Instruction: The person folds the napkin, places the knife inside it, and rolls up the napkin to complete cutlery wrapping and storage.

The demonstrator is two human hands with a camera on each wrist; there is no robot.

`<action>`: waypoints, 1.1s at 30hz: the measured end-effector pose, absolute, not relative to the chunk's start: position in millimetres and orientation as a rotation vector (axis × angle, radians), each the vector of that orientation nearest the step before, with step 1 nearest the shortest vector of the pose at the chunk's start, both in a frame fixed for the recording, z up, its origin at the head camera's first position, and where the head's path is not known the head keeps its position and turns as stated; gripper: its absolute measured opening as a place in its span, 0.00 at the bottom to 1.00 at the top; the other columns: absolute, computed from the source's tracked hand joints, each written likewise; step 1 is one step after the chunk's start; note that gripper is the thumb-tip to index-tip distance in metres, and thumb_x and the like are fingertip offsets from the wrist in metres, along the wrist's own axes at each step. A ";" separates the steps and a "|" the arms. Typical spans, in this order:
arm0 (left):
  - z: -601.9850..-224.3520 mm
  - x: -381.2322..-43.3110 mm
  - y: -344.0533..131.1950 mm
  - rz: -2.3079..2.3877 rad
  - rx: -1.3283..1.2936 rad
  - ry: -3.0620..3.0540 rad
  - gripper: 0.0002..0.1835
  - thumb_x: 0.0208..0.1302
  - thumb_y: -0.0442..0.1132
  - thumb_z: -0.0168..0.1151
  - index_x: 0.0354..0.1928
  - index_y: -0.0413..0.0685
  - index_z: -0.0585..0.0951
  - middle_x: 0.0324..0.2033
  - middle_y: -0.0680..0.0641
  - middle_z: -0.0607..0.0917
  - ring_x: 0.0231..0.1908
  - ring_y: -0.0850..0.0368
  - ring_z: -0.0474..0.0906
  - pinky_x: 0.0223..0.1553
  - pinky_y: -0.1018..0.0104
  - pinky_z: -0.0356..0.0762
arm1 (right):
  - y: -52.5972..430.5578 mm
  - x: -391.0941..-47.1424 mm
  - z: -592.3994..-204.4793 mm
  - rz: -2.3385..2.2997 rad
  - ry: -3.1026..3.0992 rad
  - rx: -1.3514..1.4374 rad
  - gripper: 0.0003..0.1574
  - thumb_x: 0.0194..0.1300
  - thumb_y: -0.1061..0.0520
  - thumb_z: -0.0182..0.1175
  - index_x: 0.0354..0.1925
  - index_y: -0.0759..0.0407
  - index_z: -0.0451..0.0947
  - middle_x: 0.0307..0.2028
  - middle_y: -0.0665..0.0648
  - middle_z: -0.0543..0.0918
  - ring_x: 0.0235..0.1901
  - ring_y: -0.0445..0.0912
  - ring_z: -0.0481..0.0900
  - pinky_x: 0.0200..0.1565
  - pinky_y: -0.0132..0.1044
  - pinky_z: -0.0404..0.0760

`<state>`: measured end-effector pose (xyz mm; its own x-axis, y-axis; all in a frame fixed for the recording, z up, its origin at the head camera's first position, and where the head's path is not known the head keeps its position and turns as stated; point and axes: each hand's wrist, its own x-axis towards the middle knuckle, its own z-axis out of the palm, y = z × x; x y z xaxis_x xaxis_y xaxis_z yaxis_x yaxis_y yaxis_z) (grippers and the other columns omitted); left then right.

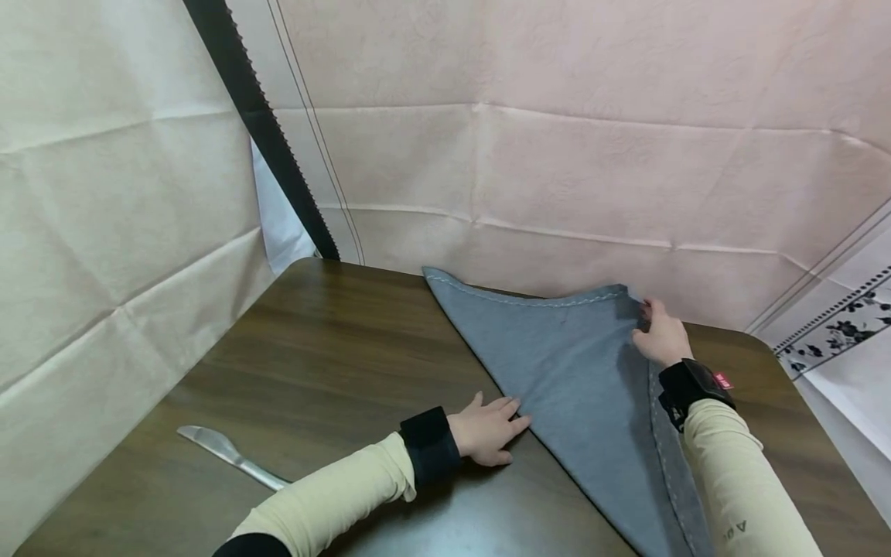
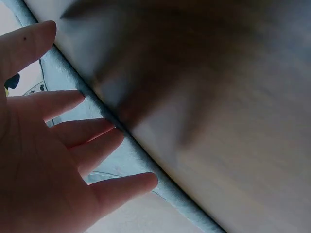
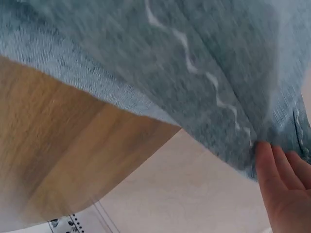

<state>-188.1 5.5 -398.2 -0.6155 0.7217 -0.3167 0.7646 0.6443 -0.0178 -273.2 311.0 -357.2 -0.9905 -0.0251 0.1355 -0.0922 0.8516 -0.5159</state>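
Observation:
A blue-grey cloth [image 1: 557,363] with a pale stitched hem lies folded into a triangle on the right half of the table. My right hand [image 1: 663,334] pinches its far right corner. In the right wrist view, the fingers [image 3: 272,167] hold the hemmed corner and the cloth [image 3: 204,58] hangs slack from it, raised off the wood. At the diagonal fold, my left hand [image 1: 489,430] has its fingers spread straight, fingertips right at the edge. The left wrist view shows this hand [image 2: 63,145] palm side, with the fold line [image 2: 131,136] running past the fingertips.
A silver table knife [image 1: 226,451] lies at the left on the brown wooden table [image 1: 334,348], its handle end hidden behind the left sleeve. Pale creased sheets [image 1: 557,170] hang behind the table and along its left side. The cloth's far edge reaches the table's back edge.

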 end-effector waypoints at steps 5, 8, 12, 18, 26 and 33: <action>-399.7 -189.0 16.4 -0.224 1.191 2.577 0.33 0.64 0.55 0.51 0.69 0.60 0.55 0.68 0.50 0.53 0.67 0.59 0.47 0.61 0.50 0.54 | 322.1 -271.2 -367.3 0.881 -3.034 0.166 0.54 0.61 0.60 0.53 0.67 0.70 0.25 0.65 0.77 0.41 0.60 0.73 0.47 0.55 0.62 0.52; -400.1 -187.4 23.8 -0.237 1.168 2.579 0.33 0.63 0.56 0.51 0.69 0.61 0.56 0.68 0.50 0.53 0.67 0.59 0.47 0.61 0.50 0.54 | 325.6 -260.8 -380.5 0.804 -3.092 0.293 0.50 0.61 0.60 0.54 0.67 0.75 0.33 0.64 0.78 0.43 0.60 0.72 0.47 0.56 0.61 0.52; -398.8 -185.8 28.4 -0.245 1.118 2.579 0.33 0.63 0.56 0.51 0.69 0.61 0.56 0.68 0.50 0.52 0.67 0.58 0.46 0.61 0.50 0.52 | 314.1 -238.7 -399.0 0.543 -3.100 0.511 0.34 0.59 0.60 0.57 0.57 0.82 0.60 0.56 0.81 0.61 0.56 0.72 0.58 0.55 0.59 0.58; -395.1 -198.3 23.7 -0.121 1.103 2.565 0.32 0.64 0.54 0.51 0.68 0.57 0.57 0.68 0.49 0.55 0.67 0.56 0.48 0.61 0.48 0.51 | 279.9 -200.0 -408.0 0.425 -3.210 0.536 0.39 0.62 0.46 0.55 0.57 0.78 0.64 0.57 0.78 0.63 0.59 0.69 0.56 0.56 0.59 0.57; -400.6 -246.8 3.3 0.026 0.955 2.633 0.30 0.67 0.52 0.46 0.68 0.52 0.57 0.68 0.47 0.53 0.68 0.53 0.46 0.61 0.40 0.43 | 253.8 -180.9 -409.3 0.304 -3.291 0.497 0.53 0.55 0.37 0.60 0.61 0.75 0.58 0.61 0.79 0.55 0.61 0.69 0.52 0.55 0.58 0.60; -399.6 -254.4 4.6 0.053 0.913 2.584 0.29 0.68 0.52 0.45 0.68 0.53 0.58 0.68 0.46 0.52 0.67 0.52 0.47 0.60 0.37 0.41 | 257.4 -174.2 -408.3 0.280 -3.311 0.469 0.53 0.55 0.37 0.60 0.62 0.75 0.57 0.62 0.79 0.54 0.62 0.69 0.51 0.54 0.59 0.62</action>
